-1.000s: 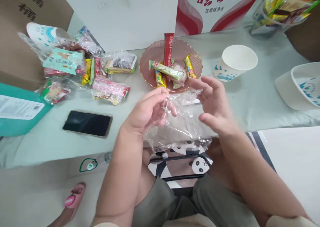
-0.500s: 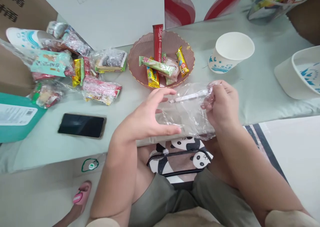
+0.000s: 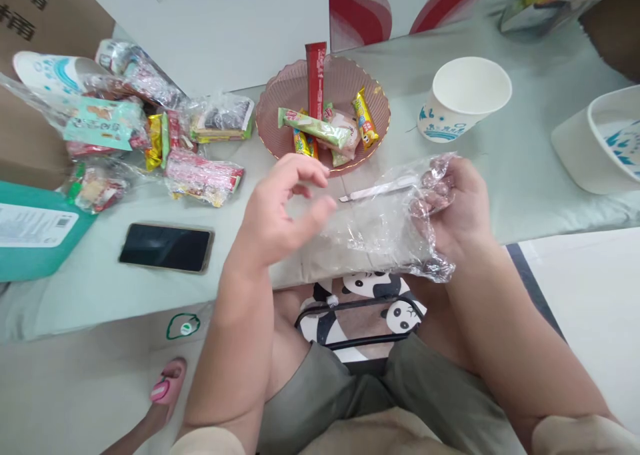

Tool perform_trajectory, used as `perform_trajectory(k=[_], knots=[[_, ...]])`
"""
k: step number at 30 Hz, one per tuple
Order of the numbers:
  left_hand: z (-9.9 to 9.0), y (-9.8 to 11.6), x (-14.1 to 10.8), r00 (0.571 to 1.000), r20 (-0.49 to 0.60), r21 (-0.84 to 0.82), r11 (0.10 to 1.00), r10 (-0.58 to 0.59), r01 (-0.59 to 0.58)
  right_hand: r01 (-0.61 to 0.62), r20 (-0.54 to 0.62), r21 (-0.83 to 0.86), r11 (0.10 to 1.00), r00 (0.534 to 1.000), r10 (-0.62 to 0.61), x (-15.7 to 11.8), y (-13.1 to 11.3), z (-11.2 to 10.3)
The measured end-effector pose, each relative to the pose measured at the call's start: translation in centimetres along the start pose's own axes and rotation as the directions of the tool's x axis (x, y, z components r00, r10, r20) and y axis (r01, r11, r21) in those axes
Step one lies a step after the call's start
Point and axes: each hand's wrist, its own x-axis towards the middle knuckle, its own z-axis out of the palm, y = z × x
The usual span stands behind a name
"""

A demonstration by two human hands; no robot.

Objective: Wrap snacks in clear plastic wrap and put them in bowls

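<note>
My right hand (image 3: 457, 198) is closed on a clear plastic bag (image 3: 385, 235), with the crinkled film covering its fingers. The bag hangs to the left of this hand, over the table's front edge. A slim white strip with a narrow tip (image 3: 380, 189) shows at the bag's upper part; whether it lies in or under the film I cannot tell. My left hand (image 3: 287, 208) is raised with curved fingers and the thumb apart, holding nothing, just left of the bag. Behind both hands stands a pink ribbed bowl (image 3: 274, 118) with several wrapped snacks, among them a red stick packet (image 3: 315, 81).
A paper cup (image 3: 465, 98) and a white tub (image 3: 580, 148) stand to the right. Bagged snacks (image 3: 200, 175), a phone (image 3: 166, 248) and a teal container (image 3: 40, 235) are at left. Boxes line the back. A panda-print bag (image 3: 360, 321) rests at my lap.
My left hand has drawn back left and up, away from the bag. My right hand has shifted slightly right with the bag, whose film now spreads over its fingers.
</note>
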Motion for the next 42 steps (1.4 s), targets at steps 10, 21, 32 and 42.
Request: perform_trajectory(k=[10, 21, 32, 42], knots=[[2.3, 1.3, 0.2, 0.997, -0.073, 0.031, 0.999, -0.016, 0.018, -0.043, 0.037, -0.015, 0.999, 0.998, 0.044, 1.0, -0.3, -1.5], [0.1, -0.1, 1.4, 0.708, -0.354, -0.724, 0.658, -0.611, 0.206, -0.112, 0.256, -0.236, 0.965, 0.951, 0.172, -1.0, 0.7, -0.6], [-2.3, -1.5, 1.3, 0.591, -0.495, -0.622, 0.735, -0.637, 0.271, 0.195, 0.243, -0.26, 0.946, 0.961, -0.131, -0.4, 1.3, -1.5], [-2.6, -1.7, 1.0, 0.694, -0.271, -0.624, 0.671, -0.667, 0.402, 0.305, 0.037, -0.233, 0.923, 0.951, -0.305, 0.2, 1.9, -1.9]])
